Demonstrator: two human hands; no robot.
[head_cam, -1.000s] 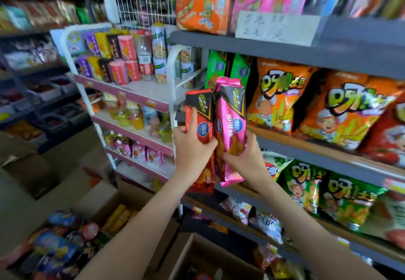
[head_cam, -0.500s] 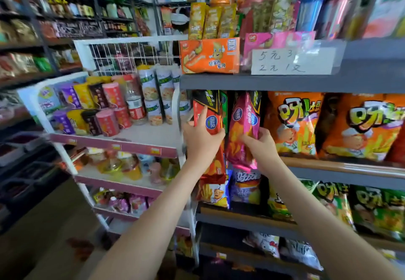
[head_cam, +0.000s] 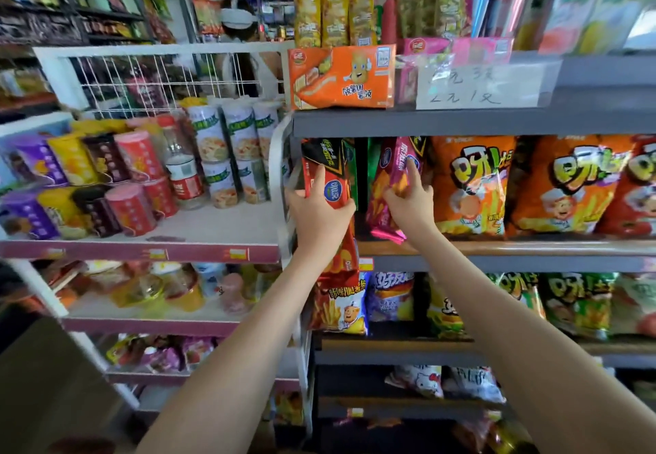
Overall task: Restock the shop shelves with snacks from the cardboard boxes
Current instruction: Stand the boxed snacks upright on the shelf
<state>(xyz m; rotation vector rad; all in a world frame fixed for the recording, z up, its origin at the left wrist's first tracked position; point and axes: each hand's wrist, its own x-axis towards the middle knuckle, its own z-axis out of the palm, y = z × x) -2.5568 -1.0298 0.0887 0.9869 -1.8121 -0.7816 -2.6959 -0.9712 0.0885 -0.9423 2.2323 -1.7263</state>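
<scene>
- The gap for the new stock is just left of the row of big orange foil chip bags [head_cam: 472,187], on the same grey metal shelf with a wooden front lip [head_cam: 514,246] that carries them.
- The pink-and-purple foil snack packet [head_cam: 388,184] stands nearest those orange bags, just beside them. Its long axis is upright and tipped a little to the right at the top, and its lower seam sits at the shelf lip.
- The red-and-black foil snack packet [head_cam: 328,173] is one slot further left of the orange bags. It is upright too, but its lower end hangs in front of and below the lip, so it seems not yet seated. My guess is it needs a lift and a push back.
- The left hand [head_cam: 319,217] has a closed grip round the red-and-black packet's middle, thumb up the front and fingers hidden behind.
- The right hand [head_cam: 408,205] lies on the front of the pink-and-purple packet with its forefinger stretched straight up. Whether its other fingers wrap the far edge I cannot tell.
- Each hand is already at its own packet, so neither has to cross over.
</scene>
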